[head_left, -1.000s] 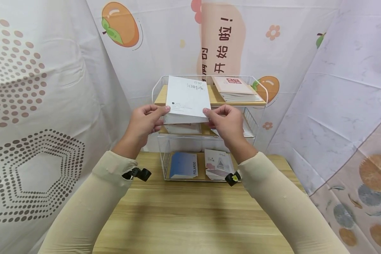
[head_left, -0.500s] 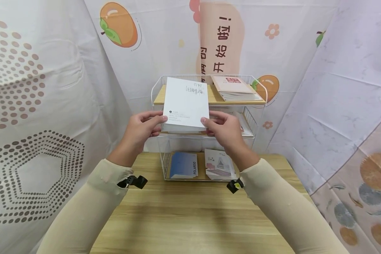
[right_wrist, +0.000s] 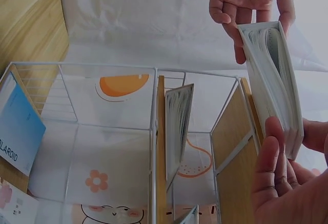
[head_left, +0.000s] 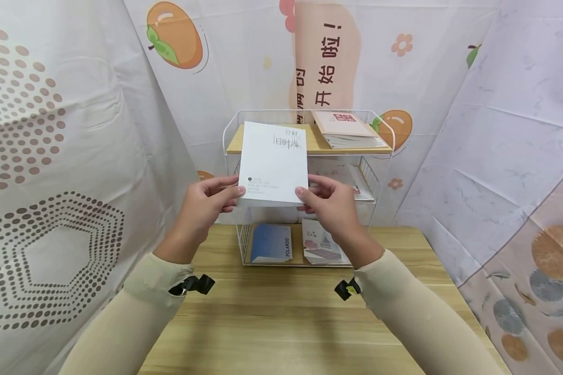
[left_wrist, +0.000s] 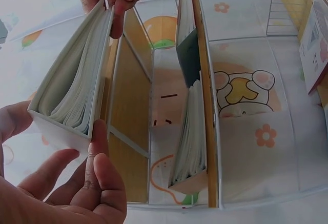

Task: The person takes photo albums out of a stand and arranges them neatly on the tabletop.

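A thick white album point(head_left: 272, 161) with dark lettering on its cover is held in front of the upper part of the rack. My left hand point(head_left: 204, 208) grips its left edge near the lower corner, thumb on the cover and fingers underneath. Opposite it, my right hand point(head_left: 333, 203) pinches the right edge the same way. From the left wrist, the album point(left_wrist: 77, 75) shows its many loosely fanned pages between stiff covers. The right wrist view also has the album point(right_wrist: 274, 80) between both hands, apart from the top shelf board point(right_wrist: 236, 147).
A three-tier rack point(head_left: 380, 174) of white wire and wooden boards stands on the wooden table point(head_left: 281, 323). A pink album point(head_left: 347, 127) lies top right. Two albums sit on the middle tier. Below are a blue POLAROID album point(head_left: 272, 242) and a white patterned one point(head_left: 321, 242). Printed cloths hang around.
Both hands have drawn the white album back and lower in the head view, away from the top shelf. Their grip on it stays the same.
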A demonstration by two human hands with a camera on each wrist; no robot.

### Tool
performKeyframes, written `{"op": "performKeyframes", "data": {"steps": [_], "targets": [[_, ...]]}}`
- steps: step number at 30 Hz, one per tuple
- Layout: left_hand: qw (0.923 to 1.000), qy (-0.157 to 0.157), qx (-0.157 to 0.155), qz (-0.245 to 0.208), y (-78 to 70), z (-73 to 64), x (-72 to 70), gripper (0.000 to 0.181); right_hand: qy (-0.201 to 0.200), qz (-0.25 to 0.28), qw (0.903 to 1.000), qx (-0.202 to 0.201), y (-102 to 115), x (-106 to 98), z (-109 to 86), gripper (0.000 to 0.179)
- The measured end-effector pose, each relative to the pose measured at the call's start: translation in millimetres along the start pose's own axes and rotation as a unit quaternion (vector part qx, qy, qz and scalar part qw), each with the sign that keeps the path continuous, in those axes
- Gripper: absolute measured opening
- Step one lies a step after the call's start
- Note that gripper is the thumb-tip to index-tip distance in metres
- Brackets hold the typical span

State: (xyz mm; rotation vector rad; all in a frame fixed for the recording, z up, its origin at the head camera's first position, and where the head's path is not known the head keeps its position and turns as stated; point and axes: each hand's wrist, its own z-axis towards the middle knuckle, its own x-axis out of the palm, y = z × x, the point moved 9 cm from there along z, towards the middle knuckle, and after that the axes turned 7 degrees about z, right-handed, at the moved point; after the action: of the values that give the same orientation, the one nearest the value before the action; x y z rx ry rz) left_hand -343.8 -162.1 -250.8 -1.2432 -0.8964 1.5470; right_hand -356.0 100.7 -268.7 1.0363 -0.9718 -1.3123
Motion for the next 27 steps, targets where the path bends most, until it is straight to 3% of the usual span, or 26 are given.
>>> {"op": "performKeyframes", "data": {"steps": [15,23,27], "targets": [[0.9988,-0.010,0.045,0.019,16.6,-32.3,1.4,0.045,-0.005,0.006,0.9997,-0.022,-16,5,-30.5,0.047],[0.9984,-0.012,0.055,0.005,34.4,-50.3,4.5,0.043,-0.011,0.012,0.9998,-0.016,-30,8,-48.5,0.043],[0.9978,-0.003,0.065,-0.014,44.3,-61.8,6.9,0.044,-0.006,0.018,0.9995,-0.027,-27,14,-63.8,0.043]]}}
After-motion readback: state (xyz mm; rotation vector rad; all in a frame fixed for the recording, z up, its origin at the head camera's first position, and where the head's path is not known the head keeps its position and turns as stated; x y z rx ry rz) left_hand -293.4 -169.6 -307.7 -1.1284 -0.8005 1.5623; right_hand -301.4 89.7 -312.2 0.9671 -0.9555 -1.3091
